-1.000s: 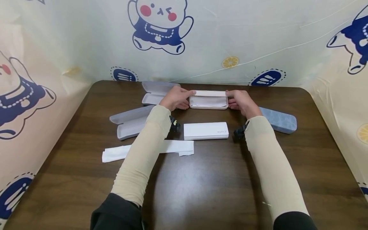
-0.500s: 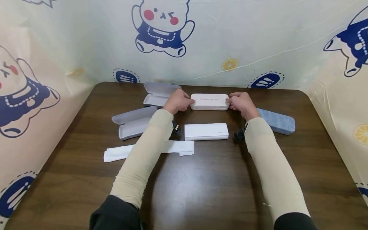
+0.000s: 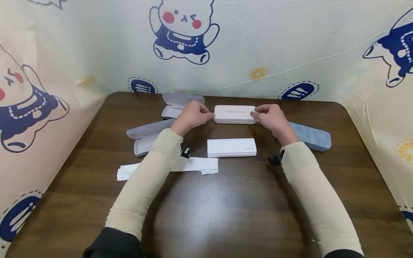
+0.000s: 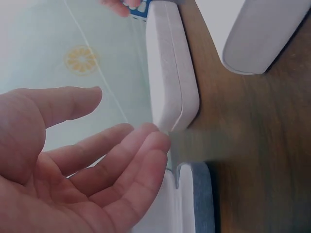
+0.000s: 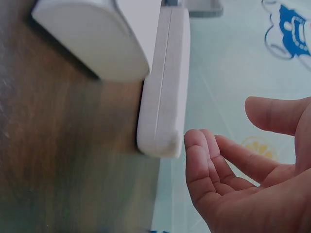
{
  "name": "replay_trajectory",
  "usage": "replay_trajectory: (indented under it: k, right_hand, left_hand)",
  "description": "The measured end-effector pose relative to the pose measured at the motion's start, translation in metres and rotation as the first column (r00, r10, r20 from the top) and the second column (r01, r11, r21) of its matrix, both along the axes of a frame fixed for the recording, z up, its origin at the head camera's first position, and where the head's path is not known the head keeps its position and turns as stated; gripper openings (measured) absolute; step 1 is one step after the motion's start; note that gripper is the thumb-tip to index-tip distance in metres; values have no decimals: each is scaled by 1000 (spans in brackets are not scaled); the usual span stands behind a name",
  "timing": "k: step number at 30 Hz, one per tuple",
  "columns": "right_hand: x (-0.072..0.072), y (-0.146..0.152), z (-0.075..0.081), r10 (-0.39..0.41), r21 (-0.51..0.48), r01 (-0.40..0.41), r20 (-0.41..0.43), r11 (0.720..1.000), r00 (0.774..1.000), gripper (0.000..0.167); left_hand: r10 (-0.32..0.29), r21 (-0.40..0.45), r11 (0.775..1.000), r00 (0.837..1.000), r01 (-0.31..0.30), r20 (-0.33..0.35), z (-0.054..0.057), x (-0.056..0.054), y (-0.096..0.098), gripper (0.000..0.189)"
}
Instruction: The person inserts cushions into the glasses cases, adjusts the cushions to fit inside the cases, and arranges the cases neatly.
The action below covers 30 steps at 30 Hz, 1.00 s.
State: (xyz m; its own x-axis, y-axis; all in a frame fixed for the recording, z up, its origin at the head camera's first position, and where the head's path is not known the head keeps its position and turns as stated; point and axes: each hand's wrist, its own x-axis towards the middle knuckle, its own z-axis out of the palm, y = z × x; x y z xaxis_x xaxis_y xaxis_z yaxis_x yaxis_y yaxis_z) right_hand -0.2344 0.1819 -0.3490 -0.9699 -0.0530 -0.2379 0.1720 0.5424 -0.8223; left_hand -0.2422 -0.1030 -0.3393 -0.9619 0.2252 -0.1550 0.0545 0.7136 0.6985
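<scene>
A white glasses case (image 3: 235,114) with small lettering on its lid lies closed at the back of the table. My left hand (image 3: 193,116) is just off its left end, and the left wrist view shows the thumb and loosely bent fingers holding nothing. Close by the case's right end is my right hand (image 3: 271,120); in the right wrist view its thumb stands apart from the relaxed fingers (image 5: 197,165), with nothing between them. A second white glasses case (image 3: 231,148), a flap-front one with lettering, lies closed nearer to me.
Two grey glasses cases stand open on the left, one farther back (image 3: 172,107) and one nearer (image 3: 145,141), partly behind my left arm. A folded white cloth (image 3: 196,165) lies in front of them. On the right is a closed blue glasses case (image 3: 313,137).
The lid of the back white case was raised one second ago and is now down. Both hands have since let go of its ends, the left drawing back to the left.
</scene>
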Motion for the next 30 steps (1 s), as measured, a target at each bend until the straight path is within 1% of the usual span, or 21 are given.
replay_trajectory:
  k: [5, 9, 11, 15, 17, 20, 24, 26, 30]
  right_hand:
    - [16, -6, 4, 50, 4, -50, -25, 999, 998, 40]
    - [30, -14, 7, 94, 3, -94, -55, 996, 994, 36]
    - [37, -18, 8, 121, 9, -120, -81, 993, 989, 35]
    - [48, -25, 8, 174, 27, -172, -124, 985, 977, 31]
    - [53, -28, 7, 199, 38, -196, -137, 980, 970, 28]
    - [61, -35, 6, 235, 66, -227, -161, 972, 959, 25]
    - [71, -44, 2, 291, 103, -275, -204, 956, 935, 22]
    - [76, -48, 1, 319, 113, -301, -213, 947, 923, 22]
    - [85, -56, -1, 374, 126, -354, -214, 927, 902, 21]
  left_hand:
    - [-23, 10, 1000, 1000, 23, -8, 2, 16, -16, 28]
    - [-34, 4, 999, 999, 34, 9, 5, 28, -28, 27]
    - [-37, 4, 999, 999, 37, 22, 6, 34, -32, 25]
    - [-58, -14, 998, 998, 58, 35, 5, 45, -40, 28]
    - [-66, -25, 997, 997, 67, 37, 3, 50, -44, 27]
    - [-89, -48, 995, 996, 90, 18, 1, 60, -49, 25]
    - [-116, -73, 991, 993, 115, -2, 0, 74, -56, 24]
    - [-116, -79, 990, 993, 116, 3, 0, 80, -59, 24]
    - [-134, -81, 988, 991, 135, 10, -4, 88, -64, 25]
